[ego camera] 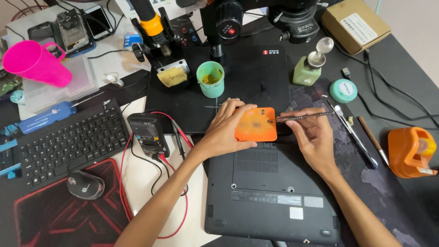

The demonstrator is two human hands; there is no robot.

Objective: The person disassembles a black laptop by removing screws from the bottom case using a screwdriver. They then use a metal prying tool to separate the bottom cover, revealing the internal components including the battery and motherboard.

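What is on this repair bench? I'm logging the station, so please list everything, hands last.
Orange device: one, orange, bench centre, under both hands.
Tweezers: one, dark metal, tip on the device.
Laptop: one, black, bottom side up, near edge.
Microscope: one, black, behind the device.
Green cup: one, on the black base plate.
Multimeter: one, black, red leads, left of the device.
Keyboard: one, black, left.
Mouse: one, dark, on a red-patterned pad.
Pink cup: one, far left, tipped.
Dispenser bottle: one, green, right.
Tape dispenser: one, orange, far right.
Left hand: steadies the device.
Right hand: holds the tweezers.
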